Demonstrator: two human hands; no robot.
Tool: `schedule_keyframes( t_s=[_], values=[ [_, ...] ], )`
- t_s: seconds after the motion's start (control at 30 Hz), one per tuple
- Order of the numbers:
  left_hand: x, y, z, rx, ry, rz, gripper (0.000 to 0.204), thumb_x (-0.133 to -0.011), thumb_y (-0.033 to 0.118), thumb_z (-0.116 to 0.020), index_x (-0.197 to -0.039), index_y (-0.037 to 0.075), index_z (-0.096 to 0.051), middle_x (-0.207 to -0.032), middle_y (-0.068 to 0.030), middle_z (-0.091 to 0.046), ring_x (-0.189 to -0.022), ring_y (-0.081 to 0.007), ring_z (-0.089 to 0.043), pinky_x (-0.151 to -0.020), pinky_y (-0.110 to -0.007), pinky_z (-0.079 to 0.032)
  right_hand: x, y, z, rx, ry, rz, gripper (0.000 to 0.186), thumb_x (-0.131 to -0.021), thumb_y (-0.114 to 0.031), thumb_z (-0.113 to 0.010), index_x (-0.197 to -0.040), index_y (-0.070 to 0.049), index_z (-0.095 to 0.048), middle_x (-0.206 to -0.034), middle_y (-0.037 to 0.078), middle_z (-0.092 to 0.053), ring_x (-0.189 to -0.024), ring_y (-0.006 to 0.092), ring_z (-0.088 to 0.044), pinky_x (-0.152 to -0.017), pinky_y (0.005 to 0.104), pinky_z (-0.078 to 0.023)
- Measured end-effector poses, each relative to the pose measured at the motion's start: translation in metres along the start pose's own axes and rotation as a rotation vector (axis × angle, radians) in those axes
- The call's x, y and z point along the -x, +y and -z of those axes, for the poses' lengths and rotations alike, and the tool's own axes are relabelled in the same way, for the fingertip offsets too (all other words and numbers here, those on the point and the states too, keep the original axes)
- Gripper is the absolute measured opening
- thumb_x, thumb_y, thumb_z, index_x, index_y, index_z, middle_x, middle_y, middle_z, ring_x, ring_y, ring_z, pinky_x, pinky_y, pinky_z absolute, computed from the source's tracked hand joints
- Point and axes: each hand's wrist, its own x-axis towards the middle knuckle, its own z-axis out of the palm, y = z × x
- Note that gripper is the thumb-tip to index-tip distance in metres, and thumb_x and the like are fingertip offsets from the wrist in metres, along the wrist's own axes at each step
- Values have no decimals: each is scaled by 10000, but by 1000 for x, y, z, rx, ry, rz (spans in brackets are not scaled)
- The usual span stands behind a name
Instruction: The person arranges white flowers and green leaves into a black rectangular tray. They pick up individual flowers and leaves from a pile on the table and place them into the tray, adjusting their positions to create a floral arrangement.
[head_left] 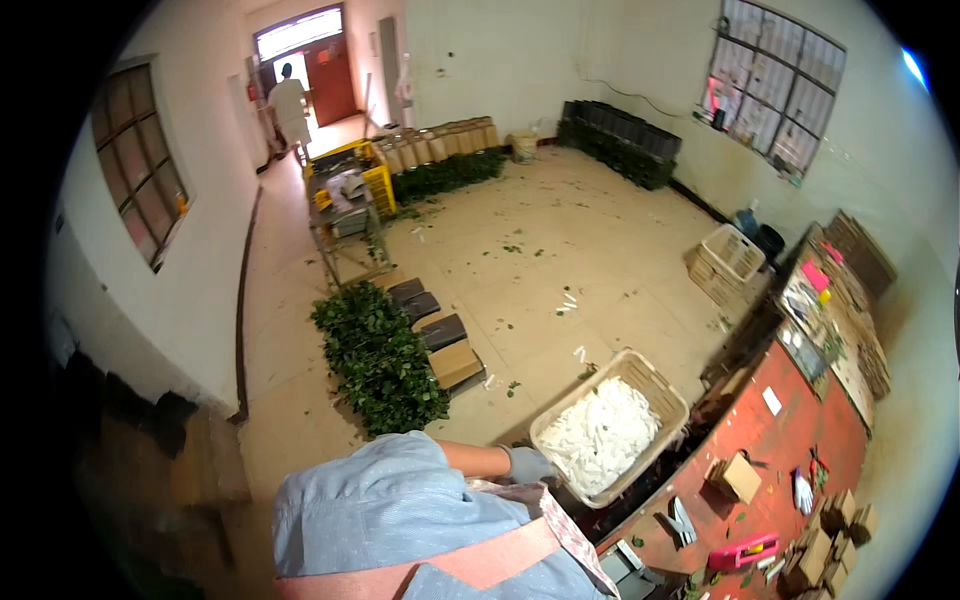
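Note:
My left hand (528, 465), in a grey glove, is at the near left rim of a beige plastic basket (668, 387). It touches the rim or lies right beside it; its fingers are too unclear to show whether they are wrapped round it. A heap of small white pieces (602, 432), slim and tube-like, fills much of the basket. My blue sleeve and a pink apron strap cover the lower middle of the view. My right hand does not show.
A red-topped table (745, 440) at the right bears pliers (682, 522), a pink tool (743, 551) and cardboard pieces. Leafy bundles (375, 355) with wrapped ends lie ahead on the floor. A yellow crate (380, 190) stands farther off. A person (290, 108) is near the far door.

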Motion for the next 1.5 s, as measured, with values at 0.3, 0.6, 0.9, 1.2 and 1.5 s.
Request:
schedule_keyframes(
  t_s=[0.3, 0.6, 0.9, 1.2, 1.5],
  values=[
    [-17, 45, 48, 99, -84, -25, 581, -959, 390, -597, -1403, 19, -540, -1339, -262, -609, -1222, -428, -590, -1055, -475, -461, 108, 27, -52, -28, 5, -46, 559, -890, -354, -680, -1398, -145, -578, -1345, 161, -580, -1194, 376, -571, -1007, 517, -460],
    [-113, 90, 51, -91, -388, -205, 556, -993, 382, -591, -1443, 63, -521, -1300, -231, -643, -1172, -393, -622, -1005, -454, -489, 102, 9, 4, -162, -138, -201, 651, -887, -377, -623, -1451, -76, -499, -1482, 218, -452, -1385, 421, -385, -1137, 560, -306],
    [-264, 149, 19, -118, -433, -865, 548, -963, 275, -633, -1459, 91, -488, -1190, -198, -670, -1075, -395, -629, -954, -478, -486, 97, 4, 27, -159, -268, -259, 662, -912, -366, -597, -1496, -89, -452, -1529, 214, -404, -1413, 417, -359, -1155, 557, -289],
    [-336, 246, 10, -80, -862, -1040, 646, -922, 177, -629, -1522, 78, -410, -1059, -219, -673, -933, -420, -643, -824, -501, -494, 95, -2, 31, -160, -371, -309, 656, -922, -384, -561, -1508, -113, -448, -1555, 189, -391, -1446, 389, -340, -1160, 555, -285],
    [-346, 260, -33, -154, -1026, -1156, 566, -917, 134, -585, -1478, 152, -514, -1105, -212, -696, -947, -426, -664, -849, -478, -524, 91, -1, 32, -202, -329, -327, 639, -903, -384, -595, -1475, -120, -491, -1545, 161, -422, -1432, 376, -366, -1155, 537, -304]
  ],
)
